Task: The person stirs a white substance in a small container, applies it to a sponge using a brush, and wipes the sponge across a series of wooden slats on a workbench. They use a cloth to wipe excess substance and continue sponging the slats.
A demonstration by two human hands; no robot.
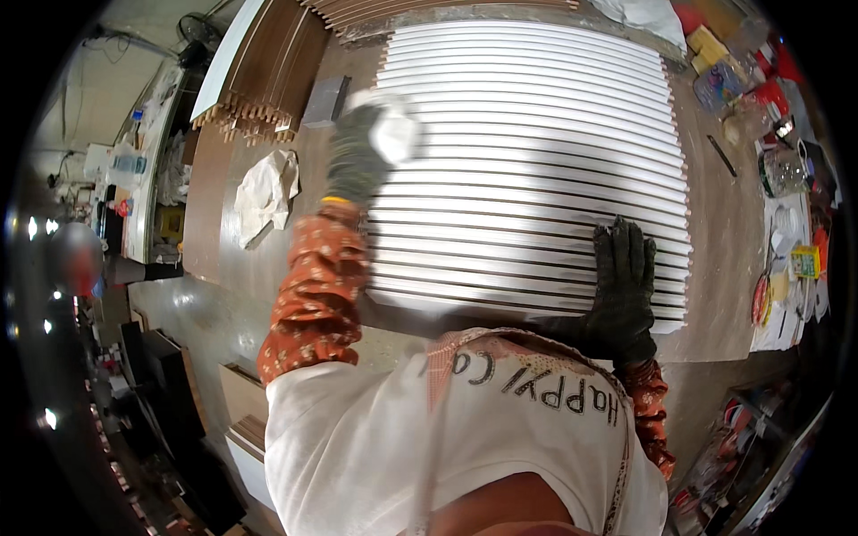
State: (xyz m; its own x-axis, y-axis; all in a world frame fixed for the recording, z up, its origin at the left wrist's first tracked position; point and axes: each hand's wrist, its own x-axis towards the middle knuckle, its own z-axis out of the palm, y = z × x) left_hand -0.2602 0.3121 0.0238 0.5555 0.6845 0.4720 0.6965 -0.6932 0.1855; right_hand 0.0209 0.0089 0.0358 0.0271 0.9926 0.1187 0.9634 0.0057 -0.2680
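Observation:
A broad row of long white strips (500,125) lies side by side on the worktable, their brown ends showing along both edges. My left hand (356,147), in a dark glove with a yellow-edged cuff, is at the strips' left edge. Blurred by motion, it is closed on a white cloth (394,132). My right hand (623,290), in a black glove, lies flat on the near right part of the strips, with its fingers stretched out and pointing away from me.
A stack of brown boards (273,67) stands at the far left, beside a grey block (326,101). Crumpled cream cloth (266,195) lies left of my arm. Toward the right edge are a black pen-like tool (721,155), a clear jar (785,171) and a yellow package (805,262).

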